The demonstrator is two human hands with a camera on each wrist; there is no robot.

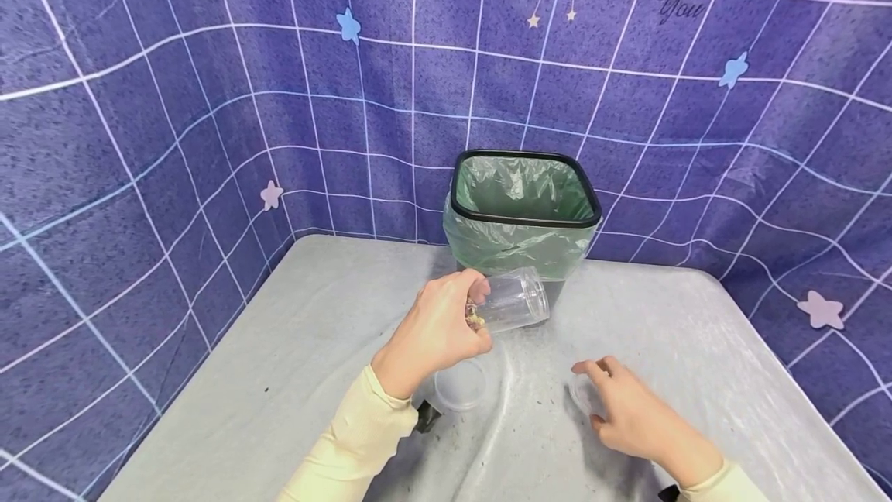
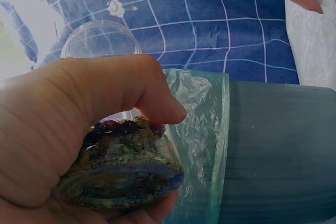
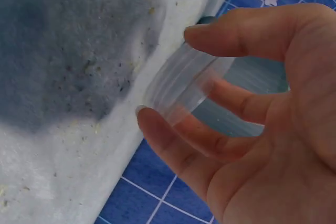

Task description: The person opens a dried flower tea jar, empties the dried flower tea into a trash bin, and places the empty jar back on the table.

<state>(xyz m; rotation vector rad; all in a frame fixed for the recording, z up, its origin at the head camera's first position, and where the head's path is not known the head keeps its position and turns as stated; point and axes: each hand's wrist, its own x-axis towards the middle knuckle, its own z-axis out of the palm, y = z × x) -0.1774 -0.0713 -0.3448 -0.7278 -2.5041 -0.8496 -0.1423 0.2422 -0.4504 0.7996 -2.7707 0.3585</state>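
My left hand [image 1: 435, 328] grips a clear plastic jar [image 1: 512, 302] around its base, tilted nearly onto its side with the open mouth toward the right. Dried, flower-like bits [image 2: 131, 142] in yellow, brown and dark red lie at the jar's bottom end. My right hand [image 1: 636, 415], low over the table at right, pinches a clear round lid [image 3: 181, 80] between thumb and fingertips; some fingers show through it. On the table below the left hand lies a second clear round disc, like a lid [image 1: 461, 384].
Behind the jar stands a bin with a black rim [image 1: 526, 221] and a translucent green liner [image 1: 519, 250]. Dark crumbs dot the light grey tabletop [image 1: 334, 308]. A purple-blue gridded cloth [image 1: 390, 122] hangs behind and at both sides.
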